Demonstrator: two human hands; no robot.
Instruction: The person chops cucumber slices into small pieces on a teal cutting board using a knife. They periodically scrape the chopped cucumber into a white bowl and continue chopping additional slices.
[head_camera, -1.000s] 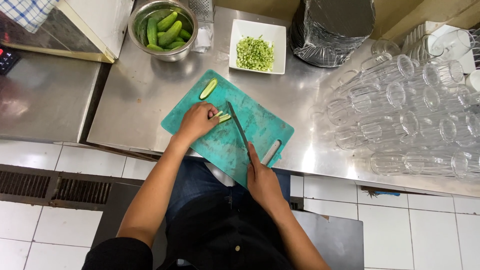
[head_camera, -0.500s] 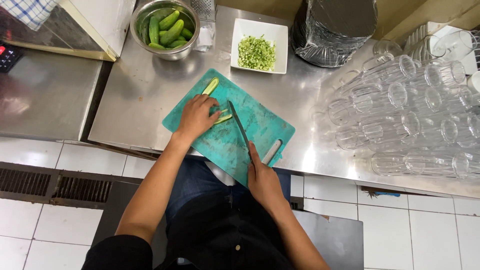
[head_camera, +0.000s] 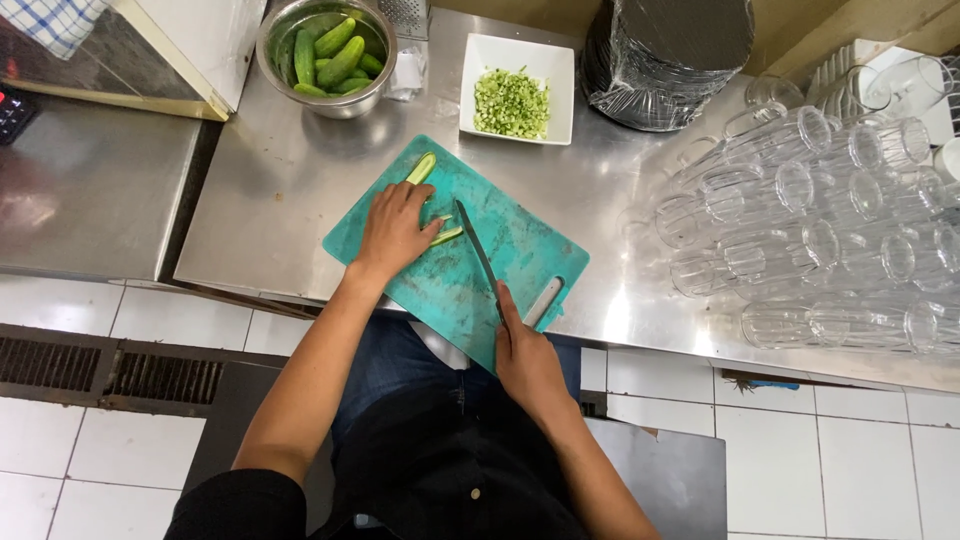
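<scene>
Left hand (head_camera: 392, 232) lies palm down on the teal cutting board (head_camera: 520, 250), fingers spread and pressing a cucumber strip (head_camera: 447, 236) whose pale green end shows just past the fingertips. The hand is flat rather than closed; it pins the strip but does not wrap it. A cucumber half (head_camera: 421, 168) lies cut face up just beyond this hand, near the board's far corner, apart from the fingers.

Right hand (head_camera: 527, 362) is closed around the handle of a knife (head_camera: 478, 256) at the board's near edge. The blade runs away from the grip, its tip reaching close beside the left fingertips and the pinned strip. Whether the edge touches the strip cannot be told.

The board sits askew on a steel counter (head_camera: 260, 200). Beyond the left hand, a metal bowl (head_camera: 325, 55) holds whole cucumbers (head_camera: 335, 45). Beyond the knife tip, a white square dish (head_camera: 517, 85) holds finely chopped green pieces (head_camera: 511, 102). Further off, a wrapped stack of dark plates (head_camera: 665, 55) stands on the counter. Well to the outer side of the right hand, rows of clear glasses (head_camera: 820, 230) lie on their sides.
</scene>
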